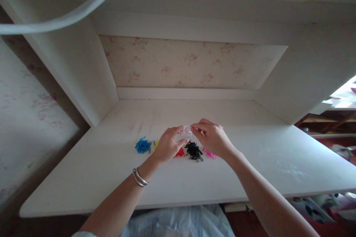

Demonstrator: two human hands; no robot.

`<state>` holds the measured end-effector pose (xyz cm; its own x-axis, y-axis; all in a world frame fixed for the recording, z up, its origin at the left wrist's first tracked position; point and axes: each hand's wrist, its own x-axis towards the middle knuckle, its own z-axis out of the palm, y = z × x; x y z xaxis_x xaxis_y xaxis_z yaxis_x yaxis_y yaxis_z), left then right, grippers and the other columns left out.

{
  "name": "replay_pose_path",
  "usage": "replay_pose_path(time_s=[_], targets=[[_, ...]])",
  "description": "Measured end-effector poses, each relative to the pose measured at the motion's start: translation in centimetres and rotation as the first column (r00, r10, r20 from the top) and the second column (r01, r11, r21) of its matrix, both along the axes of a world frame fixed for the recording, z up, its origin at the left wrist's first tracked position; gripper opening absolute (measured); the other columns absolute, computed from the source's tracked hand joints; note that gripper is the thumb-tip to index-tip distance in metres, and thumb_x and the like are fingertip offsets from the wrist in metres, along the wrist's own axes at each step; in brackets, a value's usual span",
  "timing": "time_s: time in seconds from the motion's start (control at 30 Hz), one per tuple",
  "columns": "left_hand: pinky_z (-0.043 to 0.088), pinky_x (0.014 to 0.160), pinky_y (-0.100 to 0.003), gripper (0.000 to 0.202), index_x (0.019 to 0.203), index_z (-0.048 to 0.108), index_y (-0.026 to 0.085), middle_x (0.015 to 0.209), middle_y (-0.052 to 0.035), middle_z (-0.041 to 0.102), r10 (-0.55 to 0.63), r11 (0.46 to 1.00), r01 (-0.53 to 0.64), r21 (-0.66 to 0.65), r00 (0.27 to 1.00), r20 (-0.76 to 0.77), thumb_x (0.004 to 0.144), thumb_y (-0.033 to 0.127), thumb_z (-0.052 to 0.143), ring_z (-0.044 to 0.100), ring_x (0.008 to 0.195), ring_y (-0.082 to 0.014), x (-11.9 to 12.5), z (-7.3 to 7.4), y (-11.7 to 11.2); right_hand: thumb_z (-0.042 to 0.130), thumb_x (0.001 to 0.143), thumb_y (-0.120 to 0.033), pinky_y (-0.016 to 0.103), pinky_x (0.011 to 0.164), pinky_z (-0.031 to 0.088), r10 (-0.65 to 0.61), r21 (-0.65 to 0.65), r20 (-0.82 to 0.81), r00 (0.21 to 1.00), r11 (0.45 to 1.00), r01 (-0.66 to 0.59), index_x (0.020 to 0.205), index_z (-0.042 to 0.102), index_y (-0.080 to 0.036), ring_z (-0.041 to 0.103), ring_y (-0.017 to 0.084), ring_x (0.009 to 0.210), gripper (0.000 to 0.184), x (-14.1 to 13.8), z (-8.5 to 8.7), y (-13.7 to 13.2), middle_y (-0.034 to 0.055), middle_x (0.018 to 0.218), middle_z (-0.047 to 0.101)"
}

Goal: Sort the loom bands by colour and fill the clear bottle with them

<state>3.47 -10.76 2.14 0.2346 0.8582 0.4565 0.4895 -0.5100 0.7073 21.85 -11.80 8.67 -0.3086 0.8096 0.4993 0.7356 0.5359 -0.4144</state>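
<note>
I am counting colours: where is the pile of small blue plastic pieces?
In the head view the pile of small blue plastic pieces lies on the white desk, leftmost in the row, just left of the few yellow pieces and the left hand.

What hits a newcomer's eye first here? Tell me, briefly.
Both hands meet mid-desk, the left hand and right hand pinching a small clear piece between them. Under them on the white desk lie small heaps in a row: blue pile leftmost, then red pile, black pile, pink pile.
</note>
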Motion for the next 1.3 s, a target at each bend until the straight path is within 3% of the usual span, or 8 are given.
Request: replay_pose_path(time_s=[0.13, 0.27, 0.43, 0.57, 0.73, 0.9, 1.17, 1.3], targets=[[0.043, 0.091, -0.037, 0.047, 0.116, 0.057, 0.025, 0.103, -0.0055, 0.064, 0.002, 1.0, -0.003, 0.008, 1.0, 0.018, 0.072, 0.035, 0.068, 0.057, 0.094, -0.0217, -0.1, 0.0, 0.0, 0.048, 0.088, -0.035, 0.024, 0.061, 0.043, -0.026, 0.016, 0.025, 0.999, 1.0, 0.025, 0.102, 0.068, -0.026, 0.055, 0.011, 0.058, 0.027, 0.7, 0.0, 0.1, 0.0012, 0.08, 0.065], [0.043, 0.091, -0.036, 0.047, 0.117, 0.057, 0.025, 0.105, -0.0053, 0.064, -0.003, 1.0, 0.003, -0.013, 1.0, 0.017, 0.073, 0.036, 0.067, 0.057, 0.095, -0.0213, -0.1, -0.1, 0.0, 0.049, 0.085, -0.04, 0.024, 0.062, 0.043, -0.139, -0.079, 0.056, 0.989, 0.987, 0.143, 0.093, 0.071, -0.025, 0.056, 0.012, 0.06, 0.028, 4.8, -1.0, 0.1, 0.0004, 0.075, 0.066], [0.045, 0.09, -0.035, 0.048, 0.119, 0.055, 0.024, 0.109, -0.0058, 0.063, -0.024, 0.999, 0.024, -0.023, 1.0, 0.004, 0.074, 0.036, 0.067, 0.057, 0.099, -0.0201, 0.1, -0.6, 0.2, 0.051, 0.078, -0.053, 0.024, 0.053, 0.04, -0.239, -0.36, 0.289, 0.927, 0.87, 0.337, 0.105, 0.069, -0.024, 0.056, 0.014, 0.054, 0.043, 12.2, -4.0, -0.2, -0.0005, 0.059, 0.063], [0.047, 0.088, -0.033, 0.046, 0.118, 0.055, 0.025, 0.108, -0.0054, 0.063, -0.019, 0.999, 0.019, -0.026, 1.0, 0.013, 0.074, 0.036, 0.066, 0.058, 0.096, -0.0187, 0.5, -0.9, 0.3, 0.05, 0.078, -0.054, 0.026, 0.056, 0.04, -0.192, -0.409, 0.411, 0.891, 0.835, 0.368, 0.111, 0.067, -0.024, 0.06, 0.018, 0.062, 0.048, 15.4, -6.2, -1.0, 0.003, 0.069, 0.067], [0.048, 0.082, -0.032, 0.045, 0.116, 0.056, 0.024, 0.105, -0.005, 0.064, 0.001, 1.0, -0.002, -0.009, 1.0, -0.01, 0.074, 0.037, 0.067, 0.059, 0.09, -0.0171, 0.5, -1.3, 0.5, 0.045, 0.084, -0.038, 0.027, 0.067, 0.041, -0.147, -0.371, 0.437, 0.887, 0.869, 0.327, 0.091, 0.073, -0.026, 0.063, 0.02, 0.077, 0.032, 15.2, -7.4, -0.9, 0.004, 0.088, 0.071], [0.049, 0.081, -0.03, 0.046, 0.117, 0.054, 0.024, 0.106, -0.0043, 0.064, 0.014, 1.0, -0.014, 0.007, 1.0, -0.022, 0.075, 0.036, 0.066, 0.059, 0.091, -0.0163, 0.4, -1.5, 0.6, 0.042, 0.084, -0.031, 0.026, 0.064, 0.039, -0.142, -0.327, 0.475, 0.869, 0.888, 0.323, 0.081, 0.074, -0.025, 0.063, 0.019, 0.073, 0.032, 14.3, -7.0, -0.5, 0.0034, 0.08, 0.07], [0.048, 0.086, -0.032, 0.046, 0.117, 0.054, 0.023, 0.105, -0.0047, 0.063, 0.001, 1.0, 0.0, 0.019, 0.999, -0.046, 0.075, 0.036, 0.067, 0.058, 0.094, -0.0167, 0.5, -1.4, 0.5, 0.044, 0.082, -0.032, 0.026, 0.064, 0.04, -0.175, -0.333, 0.4, 0.9, 0.887, 0.32, 0.077, 0.073, -0.024, 0.063, 0.019, 0.073, 0.03, 15.3, -6.0, -0.1, 0.0026, 0.078, 0.071], [0.048, 0.086, -0.033, 0.047, 0.117, 0.054, 0.023, 0.106, -0.0047, 0.063, 0.007, 1.0, -0.006, 0.029, 0.999, -0.043, 0.074, 0.035, 0.067, 0.058, 0.094, -0.0168, 0.6, -1.4, 0.4, 0.049, 0.082, -0.035, 0.026, 0.063, 0.042, -0.2, -0.323, 0.275, 0.941, 0.902, 0.286, 0.08, 0.073, -0.024, 0.062, 0.017, 0.071, 0.027, 15.2, -5.1, -0.1, 0.0021, 0.081, 0.07]])
